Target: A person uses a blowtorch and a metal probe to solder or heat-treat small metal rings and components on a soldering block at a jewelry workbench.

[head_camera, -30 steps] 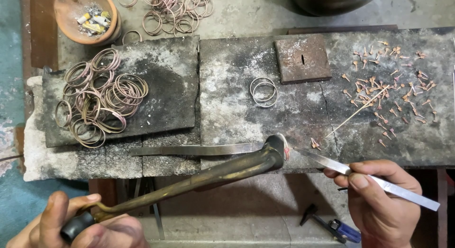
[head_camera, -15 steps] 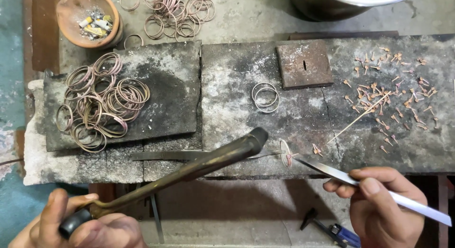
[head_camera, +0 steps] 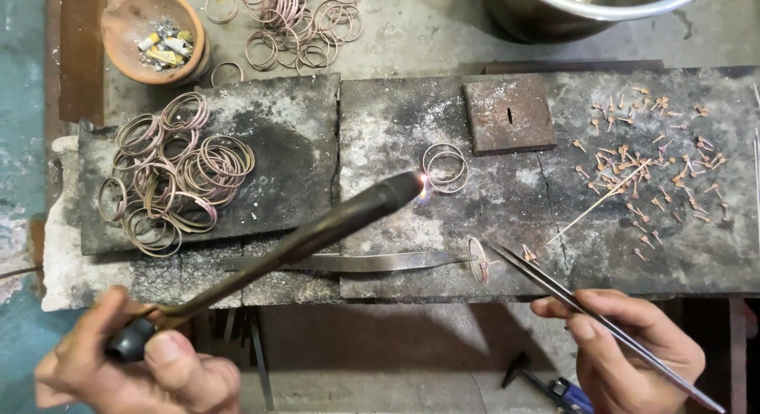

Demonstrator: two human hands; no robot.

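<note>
Heating step, by the look of it. Left hand (head_camera: pixel 134 366) at 7 o'clock, fingers wrapped tight round the dark grip of the torch (head_camera: pixel 317 228). Barrel slanting up toward 1 o'clock, small flame (head_camera: pixel 423 188) at its tip just beside the paired rings (head_camera: pixel 445 167) on the slab (head_camera: pixel 522 216), near centre. Right hand (head_camera: pixel 633 351) at 5 o'clock, thumb and fingers pinching long tweezers (head_camera: pixel 570 291). Tips aimed at 10 o'clock, near an upright ring (head_camera: pixel 477 260) and empty; whether quite closed, cannot tell. Ring pile (head_camera: pixel 170 176) at 9 o'clock, pins (head_camera: pixel 649 169) at 3 o'clock. Next move probably calls for steady tips and a flame kept on the joint, clear of fingers.
</note>
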